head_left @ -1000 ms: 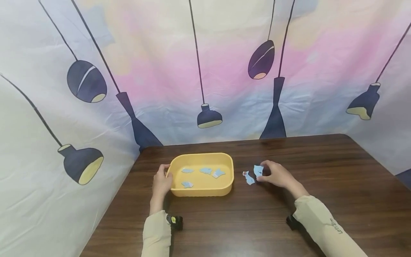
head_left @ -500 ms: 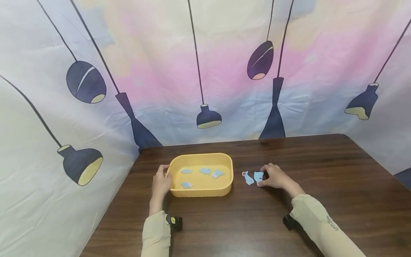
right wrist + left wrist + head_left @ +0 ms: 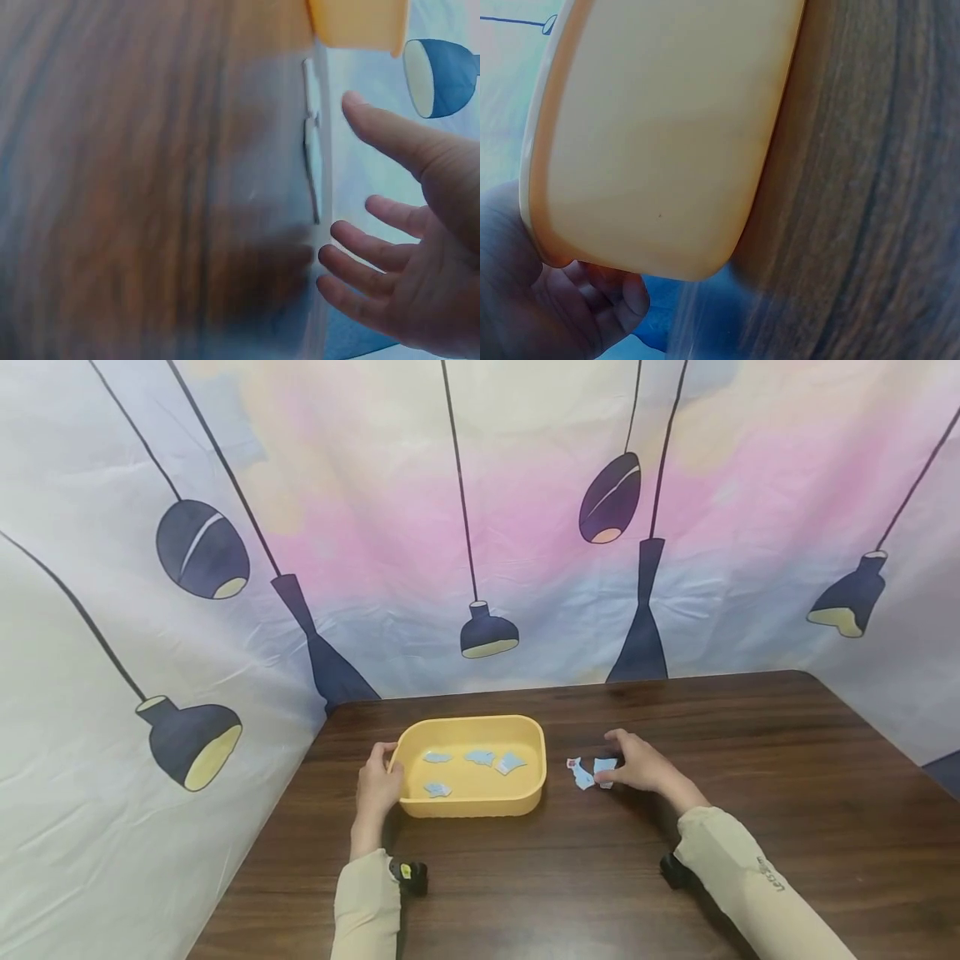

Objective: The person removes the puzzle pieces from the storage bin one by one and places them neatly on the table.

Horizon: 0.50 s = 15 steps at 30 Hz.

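Observation:
In the head view my left hand [image 3: 378, 787] holds the left rim of a yellow plastic tray [image 3: 472, 808]. The left wrist view has the thumb at the rim and curled fingers under it by the tray's wall [image 3: 660, 150]. To the tray's right, on the table, lie two flat light-blue pieces with irregular edges: one with a red mark [image 3: 581, 775], and a broader piece [image 3: 603, 766] close beside it. My right hand [image 3: 645, 767] is over the broader piece, partly covering it. The right wrist view shows its thumb and fingers [image 3: 367, 281] spread apart, holding nothing.
Several similar light-blue pieces [image 3: 480, 757] lie spread out inside the tray. The dark wood-grain table [image 3: 540, 885] reaches back to a cloth backdrop [image 3: 540, 552] printed with hanging lamps.
My right hand has brought the broader piece down and nearer, beside the red-marked one, and its fingers have let go of it. The left hand and the tray stay put.

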Motion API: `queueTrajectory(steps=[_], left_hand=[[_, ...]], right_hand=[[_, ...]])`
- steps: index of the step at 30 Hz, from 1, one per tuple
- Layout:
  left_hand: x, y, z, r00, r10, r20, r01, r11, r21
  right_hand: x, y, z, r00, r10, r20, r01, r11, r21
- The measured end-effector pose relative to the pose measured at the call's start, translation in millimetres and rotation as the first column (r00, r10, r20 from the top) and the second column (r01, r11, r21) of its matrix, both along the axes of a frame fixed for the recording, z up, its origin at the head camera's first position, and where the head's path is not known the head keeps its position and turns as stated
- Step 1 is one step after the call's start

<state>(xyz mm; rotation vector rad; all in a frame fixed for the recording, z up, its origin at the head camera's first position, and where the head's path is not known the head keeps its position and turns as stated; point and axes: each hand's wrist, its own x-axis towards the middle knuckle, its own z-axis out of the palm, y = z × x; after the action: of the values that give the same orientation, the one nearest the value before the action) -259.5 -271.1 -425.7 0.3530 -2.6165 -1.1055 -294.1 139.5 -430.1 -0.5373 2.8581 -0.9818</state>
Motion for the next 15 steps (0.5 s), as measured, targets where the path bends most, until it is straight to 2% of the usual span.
queueTrajectory(steps=[4, 7, 12, 15], left_hand=[[0.9, -0.6, 0.0, 1.000, 0.005, 0.006, -0.005, 1.000, -0.009], [0.7, -0.8, 0.2, 1.000, 0.009, 0.005, -0.009, 1.000, -0.012], [0.0, -0.2, 0.9, 1.000, 0.010, -0.003, -0.010, 1.000, -0.008], [0.3, 0.5, 2.2, 1.000, 0.009, 0.005, -0.009, 1.000, -0.001]], right_hand=[[1.1, -14.0, 5.2, 0.999, -0.017, -0.044, 0.012, 0.994, -0.112], [2.1, -31.8, 14.9, 0.996, -0.017, -0.082, -0.001, 0.978, -0.207], [4.5, -70.7, 33.5, 0.992, 0.031, -0.121, -0.068, 0.947, -0.314], [7.5, -95.7, 37.1, 0.992, 0.066, -0.103, -0.100, 0.924, -0.370]])
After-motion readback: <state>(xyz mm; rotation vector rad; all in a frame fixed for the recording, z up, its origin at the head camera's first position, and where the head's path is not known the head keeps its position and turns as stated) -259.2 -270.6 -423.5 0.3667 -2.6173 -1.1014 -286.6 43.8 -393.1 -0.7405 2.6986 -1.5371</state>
